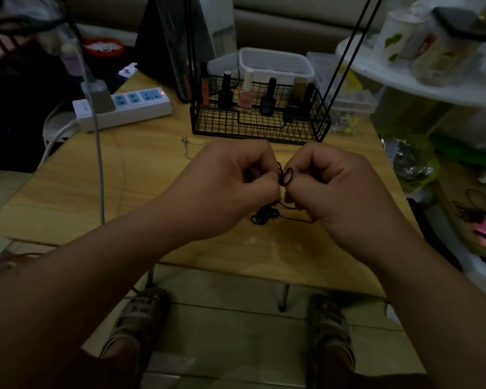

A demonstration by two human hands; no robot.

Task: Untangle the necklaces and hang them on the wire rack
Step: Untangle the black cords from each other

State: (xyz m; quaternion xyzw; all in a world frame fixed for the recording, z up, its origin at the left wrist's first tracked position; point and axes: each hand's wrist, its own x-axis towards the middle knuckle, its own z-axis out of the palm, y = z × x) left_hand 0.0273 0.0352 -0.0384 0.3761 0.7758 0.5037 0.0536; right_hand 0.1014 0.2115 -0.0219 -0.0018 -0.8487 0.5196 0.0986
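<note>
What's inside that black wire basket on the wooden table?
The black wire basket holds small upright bottles: a pink bottle with a white cap, black bottles beside it, and an orange tube at the left end. The mesh partly hides their bases; labels are unreadable.

I see a wooden table point(96, 178) carrying a power strip point(141, 108) far left, a wire rack point(260, 127) far middle, a silver chain point(192, 143) before it, and a black cord point(264, 217) nearer me.

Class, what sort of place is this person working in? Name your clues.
Probably a room at home: a sofa behind the low wooden table, nail polish bottles in the wire rack, a plugged-in power strip.
</note>
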